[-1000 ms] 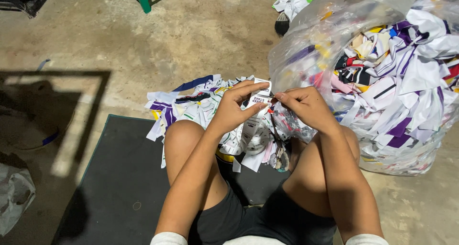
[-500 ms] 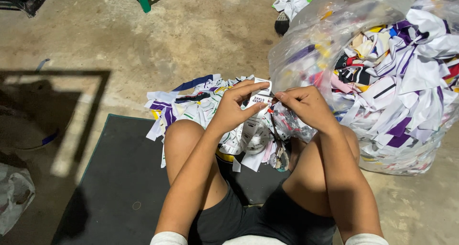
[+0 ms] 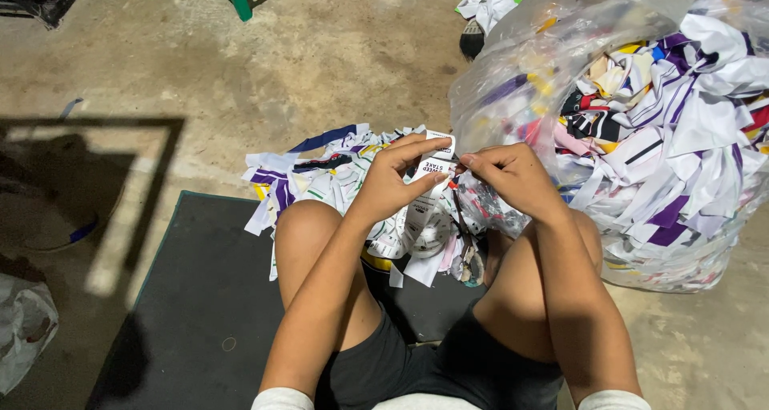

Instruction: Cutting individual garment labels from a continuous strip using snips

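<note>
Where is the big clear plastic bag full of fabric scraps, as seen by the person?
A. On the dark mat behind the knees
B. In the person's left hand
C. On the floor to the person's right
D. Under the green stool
C: the clear plastic bag stands on the concrete floor beside the right hand, past the right knee.

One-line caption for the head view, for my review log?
Seated on a dark mat, left hand and right hand pinch a white printed strip above a scrap pile, beside a clear bag.
</note>
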